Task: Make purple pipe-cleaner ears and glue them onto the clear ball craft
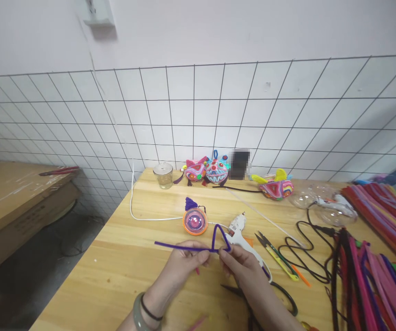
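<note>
A purple pipe cleaner [184, 248] is pinched in both hands above the table; its right part is bent into a triangle and a straight length runs out to the left. My left hand [187, 264] grips it near the triangle's left corner, thumb on top. The right corner is held between the thumb and fingers of my right hand [241, 264]. Just beyond them lies a round orange-rimmed ornament [195, 221] with a purple coiled triangle [190, 203] at its top. A white glue gun [239, 234] rests behind my right hand, partly hidden by it.
Yellow-green tweezers [277, 257] and black-handled scissors [285, 294] lie at the right. Colourful pipe cleaners [373, 276] fill the right edge, near a black cable [308, 248]. A glass cup [163, 176] and fish-like ornaments [216, 171] stand along the back.
</note>
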